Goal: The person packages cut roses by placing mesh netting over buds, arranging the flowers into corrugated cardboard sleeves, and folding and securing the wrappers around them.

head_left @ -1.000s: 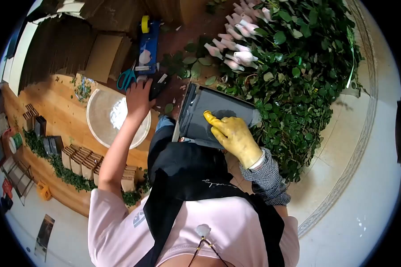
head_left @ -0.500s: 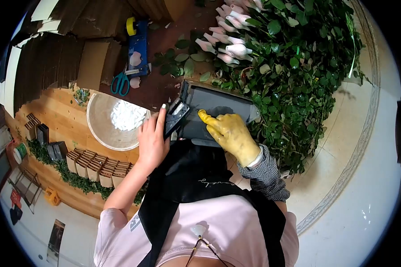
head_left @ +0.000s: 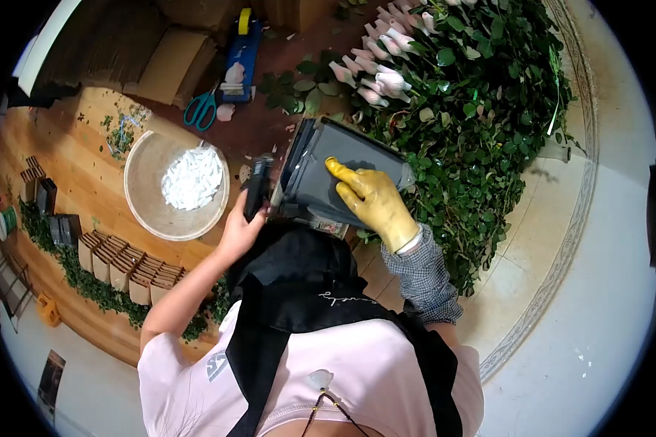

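Observation:
My bare left hand point(head_left: 239, 229) is wrapped round a black stapler point(head_left: 258, 188), held upright just left of a dark grey tray-like board point(head_left: 319, 182). My right hand point(head_left: 377, 202), in a yellow rubber glove, lies over the board's right half. Its index finger is stretched out onto the grey surface and the thumb stands apart; the other fingers are partly hidden, and nothing shows in its grasp. Left of the stapler sits a round pale bowl point(head_left: 140, 200) holding small white tubes point(head_left: 191, 178).
Leafy rose stems point(head_left: 459, 167) are heaped on the right, with pink buds in white net sleeves point(head_left: 386, 81) at the top. Teal scissors point(head_left: 200, 111) and a blue tape dispenser point(head_left: 242, 57) lie beyond the bowl. Cardboard point(head_left: 171, 65) is stacked at upper left.
My left hand has closed round the stapler and drawn it left, off the board's edge. My right hand stays over the board. The view has shifted slightly.

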{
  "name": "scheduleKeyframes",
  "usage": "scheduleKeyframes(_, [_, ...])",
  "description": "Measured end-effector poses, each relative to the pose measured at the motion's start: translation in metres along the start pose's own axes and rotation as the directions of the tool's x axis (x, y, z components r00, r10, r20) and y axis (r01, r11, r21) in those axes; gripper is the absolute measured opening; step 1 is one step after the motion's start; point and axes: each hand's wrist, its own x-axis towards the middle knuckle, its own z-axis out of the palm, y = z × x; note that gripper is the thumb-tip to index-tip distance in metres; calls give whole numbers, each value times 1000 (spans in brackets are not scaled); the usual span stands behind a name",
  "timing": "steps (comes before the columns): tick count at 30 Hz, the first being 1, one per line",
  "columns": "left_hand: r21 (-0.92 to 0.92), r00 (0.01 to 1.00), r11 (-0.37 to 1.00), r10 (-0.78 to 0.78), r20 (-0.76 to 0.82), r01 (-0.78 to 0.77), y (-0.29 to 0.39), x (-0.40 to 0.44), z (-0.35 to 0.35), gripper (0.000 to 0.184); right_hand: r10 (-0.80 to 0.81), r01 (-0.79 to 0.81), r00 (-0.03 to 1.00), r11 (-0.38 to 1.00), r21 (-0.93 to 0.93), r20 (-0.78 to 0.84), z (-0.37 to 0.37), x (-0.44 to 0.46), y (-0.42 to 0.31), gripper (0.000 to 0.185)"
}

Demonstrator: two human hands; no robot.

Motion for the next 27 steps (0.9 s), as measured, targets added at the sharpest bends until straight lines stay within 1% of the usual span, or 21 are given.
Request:
scheduleKeyframes(1, [108, 974, 987, 136, -180, -118, -12, -8, 4, 57, -8, 8, 1000, 1000, 7, -3, 2, 0, 3, 34])
scheduleKeyframes(2, [387, 969, 914, 193, -157, -120, -23, -17, -3, 61, -3, 3, 1000, 1000, 4, 4, 2, -1, 2, 35])
scheduleKeyframes(3, [635, 963, 764, 241, -121, -111, -9, -23, -16, 66, -3, 3, 1000, 1000, 1, 10, 2, 1, 1, 36])
scheduleKeyframes(4, [760, 950, 625, 311, -32, -179, 1, -24, -24, 68, -56, 56, 998, 998, -5, -19, 3, 2, 3, 37])
scheduleKeyframes(5, [842, 876, 465, 482, 18, -274, 4, -21, -26, 65, -29, 29, 1000, 1000, 8, -2, 1, 1, 0, 39])
scheduleKeyframes(7, [851, 814, 338, 557, 163, -402, 17, -10, -29, 61, -83, 83, 996, 997, 10, -21, 5, 1, 7, 40])
scheduleKeyframes(9, [847, 762, 139, 528, 374, -512, 23, 9, -49, 60, -65, 65, 998, 998, 16, 8, 3, 0, 6, 40])
scheduleKeyframes(10, [819, 656, -18, 589, 472, -573, 37, 18, -61, 65, -39, 38, 999, 999, 27, 35, 3, 0, 6, 41])
scheduleKeyframes(11, [824, 662, -9, 591, 462, -567, 43, 26, -63, 65, -46, 45, 998, 999, 25, 44, 2, 0, 3, 41])
scheduleKeyframes(13, [747, 570, -118, 572, 589, -654, 52, 37, -64, 53, -33, 28, 999, 993, 118, 39, -1, 3, -1, 41])
scheduleKeyframes(14, [800, 643, -89, 545, 538, -594, 38, 43, -58, 40, -22, 15, 998, 994, 111, 63, 0, 2, 4, 42])
scheduleKeyframes(15, [803, 644, -92, 548, 534, -588, 28, 49, -58, 40, -29, 22, 998, 994, 109, 61, -1, 3, 2, 42])
scheduleKeyframes(17, [791, 660, -122, 483, 575, -600, 17, 59, -62, 32, 21, -33, 998, 983, 182, 65, -4, 2, -3, 42])
scheduleKeyframes(18, [783, 745, -22, 289, 601, -622, 26, 58, -64, 38, 61, -77, 994, 978, 191, 88, -5, 1, -5, 44])
scheduleKeyframes(19, [781, 742, -23, 294, 602, -624, 30, 63, -67, 38, 101, -119, 989, 980, 163, 110, -6, 2, -8, 43])
scheduleKeyframes(21, [619, 526, 45, 579, 623, -784, 30, 78, -76, 44, -53, 53, 999, 994, 91, 4, -2, 3, -2, 42])
scheduleKeyframes(23, [581, 549, 147, 568, 613, -800, 36, 89, -94, 60, -18, 17, 1000, 993, 117, 1, -3, 2, 1, 40])
scheduleKeyframes(24, [544, 741, 503, 435, 512, -671, 35, 91, -92, 57, -14, 13, 1000, 994, 107, 8, -2, 3, 2, 40])
scheduleKeyframes(25, [452, 873, 783, 227, 432, -428, 36, 90, -86, 54, -10, 8, 1000, 995, 98, 16, 0, 3, 1, 41])
scheduleKeyframes(26, [98, 892, 988, 62, 448, -118, 39, 96, -76, 43, 6, -7, 1000, 998, 65, 8, -1, 4, 0, 41])
scheduleKeyframes(27, [120, 802, 975, -224, 554, 189, 48, 109, -73, 38, -8, 10, 999, 997, 70, -33, 3, 4, 2, 40])
